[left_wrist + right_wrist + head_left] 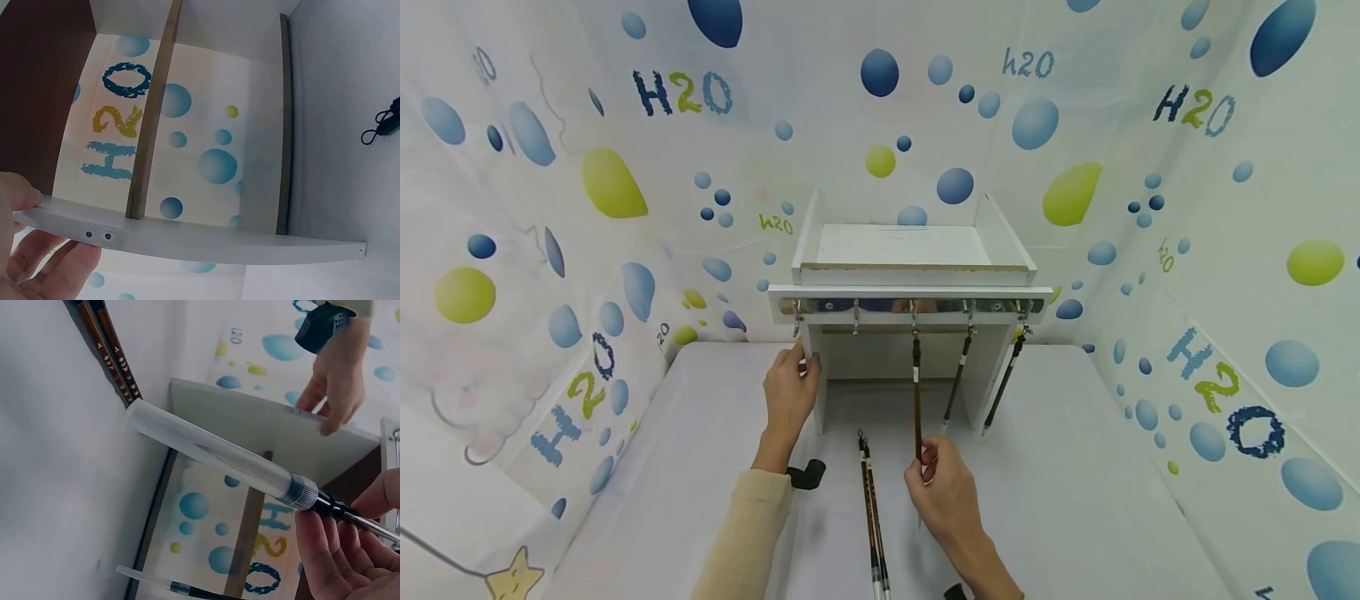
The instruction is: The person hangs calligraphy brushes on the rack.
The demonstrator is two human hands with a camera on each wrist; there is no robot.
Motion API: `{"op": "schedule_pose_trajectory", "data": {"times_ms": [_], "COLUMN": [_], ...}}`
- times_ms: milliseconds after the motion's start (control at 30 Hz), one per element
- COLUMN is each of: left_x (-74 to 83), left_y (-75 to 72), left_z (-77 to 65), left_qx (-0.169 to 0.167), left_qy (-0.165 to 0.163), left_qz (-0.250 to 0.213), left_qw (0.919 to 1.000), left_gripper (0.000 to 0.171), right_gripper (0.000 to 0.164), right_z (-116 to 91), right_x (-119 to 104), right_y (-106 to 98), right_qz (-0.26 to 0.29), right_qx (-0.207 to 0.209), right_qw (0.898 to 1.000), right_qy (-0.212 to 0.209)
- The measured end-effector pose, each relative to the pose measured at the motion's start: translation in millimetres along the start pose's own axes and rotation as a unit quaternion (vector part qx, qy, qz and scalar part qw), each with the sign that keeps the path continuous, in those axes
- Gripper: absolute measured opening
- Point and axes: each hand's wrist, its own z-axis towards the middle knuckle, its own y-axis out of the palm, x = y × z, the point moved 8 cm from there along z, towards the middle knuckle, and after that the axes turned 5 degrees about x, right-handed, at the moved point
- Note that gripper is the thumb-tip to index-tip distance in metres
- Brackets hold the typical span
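Observation:
My left hand grips the front edge of the left side panel of a white wooden rack, thumb on one face and fingers on the other. My right hand pinches the lower part of a brown-handled paintbrush, which stands upright with its top loop at the middle hook. A clear plastic cap covers this brush's bristles, just beyond the fingertips. Two more capped brushes hang from the hooks on the right. The two hooks at left carry none.
Two brown brushes lie side by side on the white table, between the forearms. Above the metal hook rail, the rack has a shallow white tray. Patterned sheets enclose the back and sides.

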Motion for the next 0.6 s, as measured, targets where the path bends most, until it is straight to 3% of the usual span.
{"op": "schedule_pose_trajectory", "data": {"times_ms": [600], "left_x": [0.3], "left_y": [-0.1], "left_z": [0.2], "left_qx": [-0.004], "left_qy": [-0.005], "left_qz": [0.0], "left_qw": [1.0], "left_gripper": [0.036], "right_gripper": [0.029], "right_z": [6.0], "right_x": [2.2], "right_y": [3.4], "right_qz": [-0.003], "right_qx": [-0.015], "right_qw": [1.0], "right_qy": [0.014]}}
